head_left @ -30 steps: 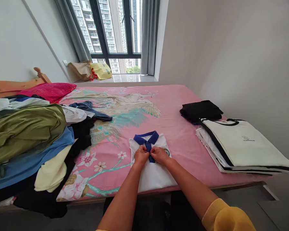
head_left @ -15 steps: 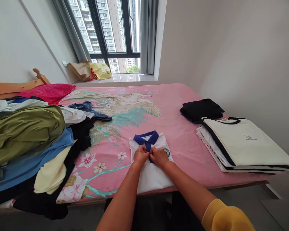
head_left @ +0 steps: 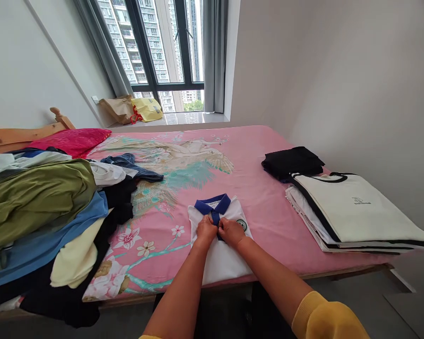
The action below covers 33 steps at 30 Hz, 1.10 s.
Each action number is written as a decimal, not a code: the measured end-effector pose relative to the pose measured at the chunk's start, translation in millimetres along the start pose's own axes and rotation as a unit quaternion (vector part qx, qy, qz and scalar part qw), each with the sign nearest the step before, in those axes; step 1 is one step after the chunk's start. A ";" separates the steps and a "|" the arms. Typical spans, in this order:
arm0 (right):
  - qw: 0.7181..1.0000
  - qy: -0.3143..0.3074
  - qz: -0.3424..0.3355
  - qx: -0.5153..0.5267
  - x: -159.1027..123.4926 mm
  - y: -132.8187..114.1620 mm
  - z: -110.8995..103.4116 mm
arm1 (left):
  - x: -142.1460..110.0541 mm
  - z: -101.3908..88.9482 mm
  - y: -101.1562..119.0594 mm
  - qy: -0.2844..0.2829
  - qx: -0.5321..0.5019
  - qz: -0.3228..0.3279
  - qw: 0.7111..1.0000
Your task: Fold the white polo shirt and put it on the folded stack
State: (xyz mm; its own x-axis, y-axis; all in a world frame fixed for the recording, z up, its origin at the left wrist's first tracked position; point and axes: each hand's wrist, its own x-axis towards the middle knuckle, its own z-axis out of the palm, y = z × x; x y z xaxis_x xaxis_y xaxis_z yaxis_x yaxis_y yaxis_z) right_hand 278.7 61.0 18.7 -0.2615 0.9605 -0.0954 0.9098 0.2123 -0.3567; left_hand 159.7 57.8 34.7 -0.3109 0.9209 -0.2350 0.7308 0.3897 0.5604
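A white polo shirt (head_left: pixel 222 258) with a blue collar lies folded on the pink bedsheet (head_left: pixel 265 207) near the front edge. My left hand (head_left: pixel 205 231) and my right hand (head_left: pixel 231 232) meet on its chest, both pinching the blue placket just below the collar. The fingers of both hands are closed on the fabric. A small round badge shows on the shirt beside my right hand.
A heap of loose clothes (head_left: pixel 38 212) covers the bed's left side. Folded white garments (head_left: pixel 353 212) and a black folded one (head_left: pixel 292 162) lie at the right. Bags (head_left: pixel 134 108) sit on the window sill, and a red pillow (head_left: pixel 70 140) lies by the headboard.
Both hands have stayed pinched on the shirt's placket, shifting only slightly. The camera view has tilted a little.
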 end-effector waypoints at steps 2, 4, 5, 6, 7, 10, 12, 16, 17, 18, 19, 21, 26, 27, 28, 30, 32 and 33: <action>1.000 -0.003 0.004 0.006 3.1 1.3 0.0 | 2.9 -1.2 -0.3 -0.004 0.006 0.002 1.000; 1.000 -0.005 0.008 0.009 5.5 2.1 0.4 | 5.6 -2.3 0.1 -0.009 0.010 0.003 1.000; 1.000 -0.005 0.010 0.010 6.1 2.3 0.6 | 6.7 -2.7 0.6 -0.010 0.011 0.004 1.000; 1.000 -0.004 0.010 0.009 6.1 2.2 1.0 | 7.4 -2.9 1.0 -0.012 0.012 0.004 1.000; 1.000 -0.001 0.010 0.007 5.6 2.0 1.3 | 7.9 -3.0 1.4 -0.013 0.013 0.005 1.000; 1.000 0.012 0.001 -0.001 1.6 0.9 2.2 | 8.1 -3.3 1.7 -0.015 0.010 0.004 1.000; 1.000 0.019 -0.008 -0.007 -1.6 0.0 2.4 | 8.2 -4.3 0.4 -0.017 0.005 0.006 1.000; 0.999 0.024 -0.019 -0.012 -5.2 -1.4 1.4 | 9.1 -9.5 -4.6 -0.038 -0.021 0.015 0.999; 0.999 0.024 -0.021 -0.012 -5.6 -1.6 1.0 | 9.3 -11.0 -5.8 -0.046 -0.028 0.018 0.998; 0.999 0.025 -0.021 -0.012 -5.9 -1.9 0.7 | 9.3 -12.2 -6.5 -0.052 -0.034 0.021 0.998; 0.999 0.026 -0.021 -0.011 -6.2 -2.1 0.3 | 9.2 -13.1 -6.8 -0.054 -0.038 0.023 0.998; 0.999 0.027 -0.017 -0.007 -7.1 -2.6 0.0 | 8.6 -13.5 -5.9 -0.048 -0.038 0.026 0.998; 1.000 0.021 -0.002 0.019 -8.4 -3.8 -0.5 | 7.8 -8.7 -0.9 -0.016 -0.021 0.024 0.999; 0.999 0.020 0.003 0.028 -7.8 -3.7 -0.9 | 7.9 -7.6 -0.6 -0.013 -0.019 0.025 0.999; 0.999 0.019 0.010 0.038 -6.7 -3.5 -1.7 | 7.9 -6.8 -0.7 -0.011 -0.017 0.027 0.999; 0.998 0.011 0.025 0.064 -2.9 -2.2 -3.9 | 7.7 -5.6 -1.6 -0.009 -0.016 0.032 0.999; 0.994 -0.009 0.041 0.097 2.9 0.0 -6.5 | 7.0 -4.7 -3.0 -0.006 -0.017 0.036 0.999; 0.992 -0.025 0.049 0.116 6.1 1.3 -7.5 | 6.5 -4.3 -3.7 -0.004 -0.017 0.038 0.999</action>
State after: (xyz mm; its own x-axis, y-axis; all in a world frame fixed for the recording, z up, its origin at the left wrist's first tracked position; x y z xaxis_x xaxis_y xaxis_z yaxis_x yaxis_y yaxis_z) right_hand 280.7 68.6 24.6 -0.1963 0.9632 -0.1838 0.8341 0.0655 -0.5478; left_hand 152.4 62.3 34.5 -0.2507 0.9476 -0.1981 0.7301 0.3194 0.6041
